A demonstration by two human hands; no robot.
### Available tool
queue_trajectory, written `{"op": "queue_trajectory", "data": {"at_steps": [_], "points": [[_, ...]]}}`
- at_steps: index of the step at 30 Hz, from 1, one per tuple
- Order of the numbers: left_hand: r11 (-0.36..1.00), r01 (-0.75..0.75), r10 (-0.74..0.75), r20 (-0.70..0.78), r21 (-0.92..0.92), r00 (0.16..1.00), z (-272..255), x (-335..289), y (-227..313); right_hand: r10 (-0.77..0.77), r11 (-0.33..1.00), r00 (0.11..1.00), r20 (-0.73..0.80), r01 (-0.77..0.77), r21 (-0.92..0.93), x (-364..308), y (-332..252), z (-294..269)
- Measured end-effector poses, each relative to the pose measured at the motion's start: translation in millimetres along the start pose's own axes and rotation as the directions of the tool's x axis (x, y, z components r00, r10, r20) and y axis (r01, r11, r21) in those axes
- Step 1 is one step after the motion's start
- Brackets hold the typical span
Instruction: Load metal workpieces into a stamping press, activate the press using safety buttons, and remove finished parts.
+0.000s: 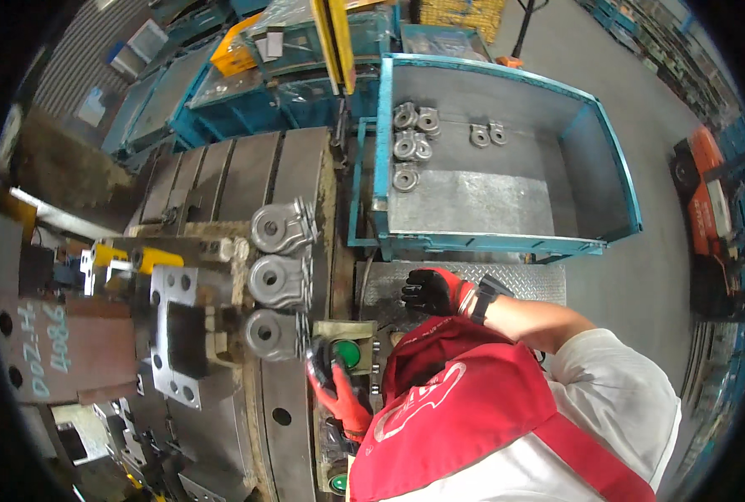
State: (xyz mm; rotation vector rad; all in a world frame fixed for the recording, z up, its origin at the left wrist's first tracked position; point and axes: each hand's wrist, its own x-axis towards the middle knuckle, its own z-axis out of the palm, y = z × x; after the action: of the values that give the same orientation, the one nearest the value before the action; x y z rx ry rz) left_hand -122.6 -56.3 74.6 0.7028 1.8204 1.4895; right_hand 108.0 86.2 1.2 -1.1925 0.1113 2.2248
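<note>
My left hand (341,393), in a red and black glove, is at the press bed's edge beside a green push button (346,353). Its thumb and fingers are apart, and nothing shows in them. The fingertips come close to the nearest stack of grey ring-shaped metal parts (265,335); whether they touch it I cannot tell. Two similar stacks, a middle one (270,280) and a far one (277,227), line up beyond it. My right hand (435,292), gloved alike, hangs before my apron over a tread-plate step (506,283), fingers loosely extended and holding nothing visible.
A blue-rimmed metal bin (506,243) stands ahead to the right, with several ring-shaped parts (406,146) along its left side. Left of the stacks is a die block (176,335) with yellow fittings (156,259). An orange vehicle (707,201) stands far right.
</note>
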Motion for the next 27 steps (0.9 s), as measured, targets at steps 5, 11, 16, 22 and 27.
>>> {"op": "queue_trajectory", "data": {"at_steps": [5,11,16,22,27], "points": [[0.978,0.184,-0.090,0.599,-0.097,0.796,82,9,49,-0.032,0.991,0.980,0.195,0.006,0.137,2,-19,-36],[0.985,0.080,-0.167,0.753,0.151,0.636,176,25,47,-0.160,0.977,0.939,0.304,0.107,0.185,11,-79,-93],[0.922,-0.111,-0.160,0.625,0.372,0.764,276,53,43,-0.310,0.949,0.903,0.298,0.276,0.149,0,-162,-163],[0.749,-0.379,0.071,0.503,0.543,0.862,366,134,16,-0.293,0.949,0.932,0.212,0.258,0.179,14,-251,-228],[0.508,-0.427,0.086,0.449,0.748,0.890,418,202,-9,-0.241,0.966,0.970,0.003,0.241,-0.090,51,-316,-228]]}}
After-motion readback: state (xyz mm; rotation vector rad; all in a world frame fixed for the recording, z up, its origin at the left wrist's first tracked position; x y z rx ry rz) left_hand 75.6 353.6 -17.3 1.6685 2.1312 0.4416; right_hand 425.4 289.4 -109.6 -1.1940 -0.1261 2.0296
